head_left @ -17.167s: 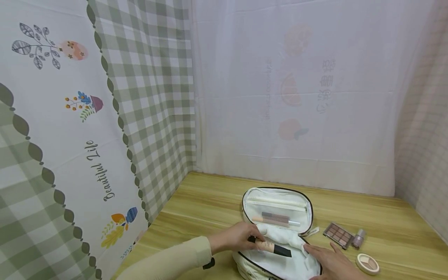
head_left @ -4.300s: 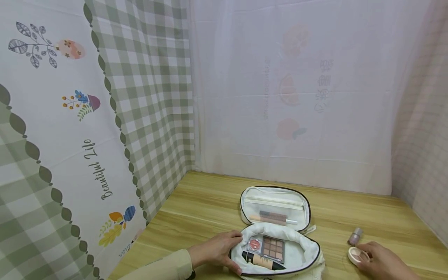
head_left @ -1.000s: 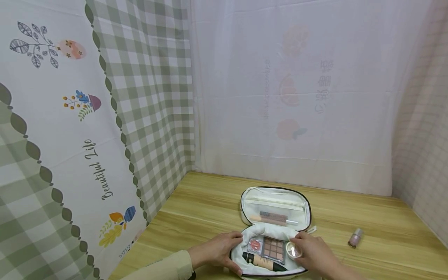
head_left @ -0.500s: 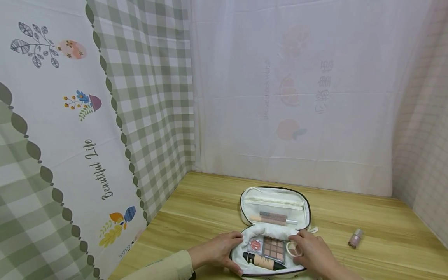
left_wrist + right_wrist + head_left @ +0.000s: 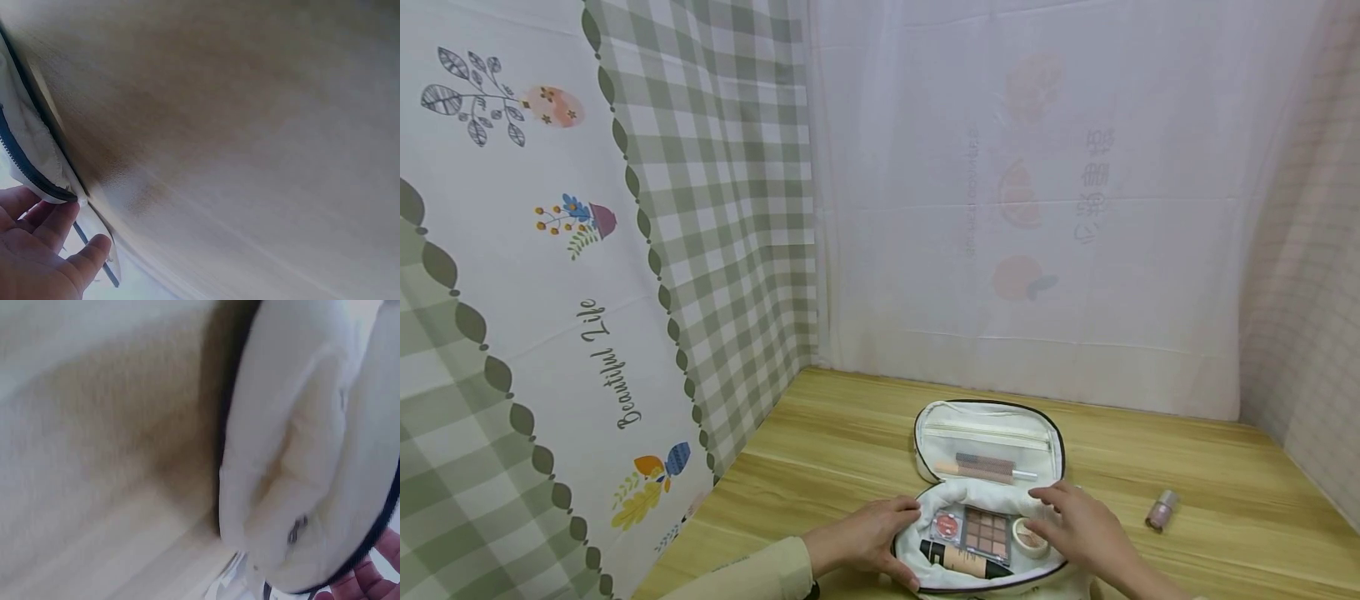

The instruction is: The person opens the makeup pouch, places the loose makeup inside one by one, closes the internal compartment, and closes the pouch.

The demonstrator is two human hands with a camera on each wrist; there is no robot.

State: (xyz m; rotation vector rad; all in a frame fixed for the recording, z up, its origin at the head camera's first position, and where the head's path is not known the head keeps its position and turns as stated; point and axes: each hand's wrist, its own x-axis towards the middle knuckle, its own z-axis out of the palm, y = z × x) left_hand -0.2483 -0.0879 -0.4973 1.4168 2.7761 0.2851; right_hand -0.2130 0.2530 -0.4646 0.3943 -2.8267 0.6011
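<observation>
An unzipped white makeup bag (image 5: pixel 973 492) stands at the table's front, its lid folded back. My left hand (image 5: pixel 868 537) grips the bag's left rim; in the left wrist view its fingertips meet the dark zipper edge (image 5: pixel 31 169). Over the right end of the bag hovers my right hand (image 5: pixel 1084 529), fingers loosely spread above a round cream compact (image 5: pixel 1027 546). That compact lies inside, right of an eyeshadow palette (image 5: pixel 987 533). A small clear case with a red round centre (image 5: pixel 947 525) and a beige tube with black ends (image 5: pixel 961 560) share the lining.
Slim cosmetic tubes (image 5: pixel 987 468) show through the lid's mesh pocket. A small pinkish nail polish bottle (image 5: pixel 1161 511) lies on the wooden table (image 5: pixel 1240 500) to the right. Checked (image 5: pixel 730 167) and white (image 5: pixel 910 250) cloths hang around the table.
Seconds ago the compact was on the table; my right hand carried it into the bag and has now let go, its fingers lifting off. The palette also went in earlier. The left hand keeps its hold.
</observation>
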